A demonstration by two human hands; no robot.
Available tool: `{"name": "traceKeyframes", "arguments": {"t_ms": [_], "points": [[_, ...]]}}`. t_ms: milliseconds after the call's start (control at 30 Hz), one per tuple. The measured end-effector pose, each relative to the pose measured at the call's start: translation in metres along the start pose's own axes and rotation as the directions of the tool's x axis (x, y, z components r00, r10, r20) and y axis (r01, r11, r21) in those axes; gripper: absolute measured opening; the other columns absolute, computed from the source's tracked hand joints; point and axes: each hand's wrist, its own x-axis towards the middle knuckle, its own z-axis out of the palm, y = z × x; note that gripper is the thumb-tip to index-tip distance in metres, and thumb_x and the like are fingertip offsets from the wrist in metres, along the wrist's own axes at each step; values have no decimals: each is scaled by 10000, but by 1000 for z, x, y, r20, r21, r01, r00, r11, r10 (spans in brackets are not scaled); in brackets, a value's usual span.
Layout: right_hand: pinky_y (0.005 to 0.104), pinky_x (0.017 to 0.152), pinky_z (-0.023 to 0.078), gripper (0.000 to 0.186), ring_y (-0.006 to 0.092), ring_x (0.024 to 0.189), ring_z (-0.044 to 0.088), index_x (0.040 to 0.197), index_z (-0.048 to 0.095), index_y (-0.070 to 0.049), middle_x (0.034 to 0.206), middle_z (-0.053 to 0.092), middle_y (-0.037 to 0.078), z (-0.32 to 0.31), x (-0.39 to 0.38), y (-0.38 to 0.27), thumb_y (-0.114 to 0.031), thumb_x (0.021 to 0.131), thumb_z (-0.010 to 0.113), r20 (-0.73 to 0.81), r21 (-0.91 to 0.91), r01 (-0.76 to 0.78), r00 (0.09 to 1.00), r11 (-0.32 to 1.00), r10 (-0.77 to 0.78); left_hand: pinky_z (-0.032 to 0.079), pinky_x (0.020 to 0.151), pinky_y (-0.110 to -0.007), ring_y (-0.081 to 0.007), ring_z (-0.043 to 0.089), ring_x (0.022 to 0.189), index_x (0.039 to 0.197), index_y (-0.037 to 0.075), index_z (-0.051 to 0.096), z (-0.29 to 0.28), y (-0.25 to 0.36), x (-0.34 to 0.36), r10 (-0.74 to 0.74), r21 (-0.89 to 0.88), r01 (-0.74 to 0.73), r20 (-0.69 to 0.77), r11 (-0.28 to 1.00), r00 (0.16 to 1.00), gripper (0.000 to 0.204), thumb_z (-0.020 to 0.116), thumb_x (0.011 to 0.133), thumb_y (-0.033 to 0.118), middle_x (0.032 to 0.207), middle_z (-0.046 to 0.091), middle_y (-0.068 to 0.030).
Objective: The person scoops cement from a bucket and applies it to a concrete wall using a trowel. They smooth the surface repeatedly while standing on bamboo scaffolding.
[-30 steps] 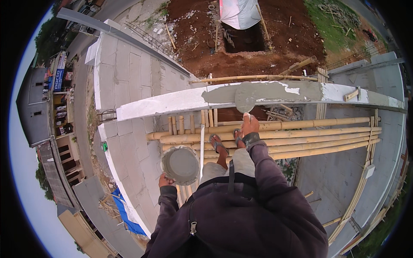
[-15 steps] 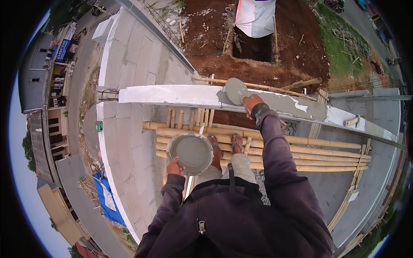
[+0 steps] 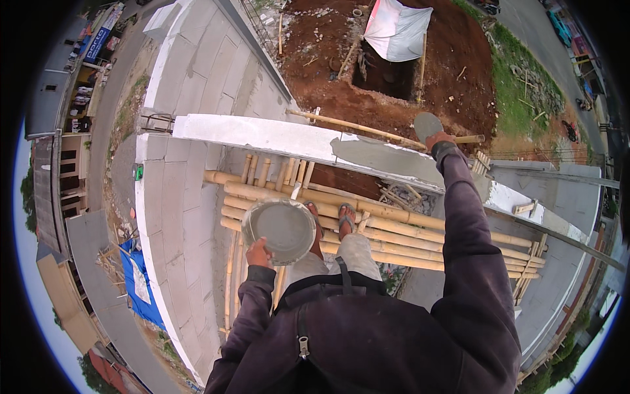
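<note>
My left hand [image 3: 260, 253] is closed on the near-left rim of a round bucket [image 3: 306, 252], which holds smooth grey mortar [image 3: 281, 224]. Far out to the right, my right hand [image 3: 440, 139] grips a trowel with a rounded grey blade [image 3: 428, 124]; its handle is hidden in the fingers. Hand and trowel are over the long white-topped wall beam [image 3: 256, 134], towards its right part. A spread layer of wet mortar [image 3: 380, 157] covers the beam's top from about its middle towards my right arm. Whether the blade touches the beam I cannot tell.
My sandalled feet stand on bamboo poles [image 3: 394, 231] lashed as a platform, with gaps down to the ground. A block wall [image 3: 172, 217] rises at left. Beyond the beam lie red soil, a pit [image 3: 387, 79] and a pale tarp [image 3: 399, 31]. Another bamboo pole [image 3: 354, 126] runs behind the beam.
My right hand has carried the trowel rightward along the beam, uncovering the mortar layer's left end. My left hand keeps its grip on the bucket. The whole view has shifted slightly.
</note>
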Motion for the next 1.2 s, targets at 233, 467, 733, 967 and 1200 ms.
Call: {"name": "traceKeyframes", "arguments": {"t_ms": [233,467,733,967,1200], "points": [[429,744,537,207,363,875,656,940,627,21,912,661,224,-41,-128,-134,-102,796,544,-120,61,400,913,915,-391,376,432,-295,-123,360,411,722,46,525,6,-8,0,-13,-58,12,-25,998,1000,177,607,798,183,514,376,-13],[398,691,561,209,275,892,678,965,713,-84,987,691,101,-6,-122,-192,-131,841,552,44,-115,411,912,904,-409,371,418,-305,-122,349,399,766,40,551,3,-24,1,-20,-123,12,-63,992,998,149,603,797,176,514,370,-13],[498,632,566,288,258,1042,628,1134,655,-116,1203,618,42,30,-66,-42,-162,862,570,300,-405,164,953,900,-39,382,424,-319,-130,348,392,773,32,550,8,-45,7,-60,-130,58,-16,990,998,171,615,785,189,513,361,-17],[451,755,525,243,362,888,648,966,646,-11,923,668,186,-42,-138,69,-198,822,592,-25,-118,-49,999,992,46,386,441,-307,-130,370,394,756,26,545,36,-49,0,-57,7,57,49,998,997,186,620,791,193,514,379,-19],[497,743,483,276,432,796,612,857,590,47,792,621,274,16,-266,-63,-204,743,591,-4,548,524,782,652,-624,380,507,-277,-101,414,493,730,68,564,71,-25,-54,38,128,-65,210,990,977,180,615,824,213,567,433,16]]}}
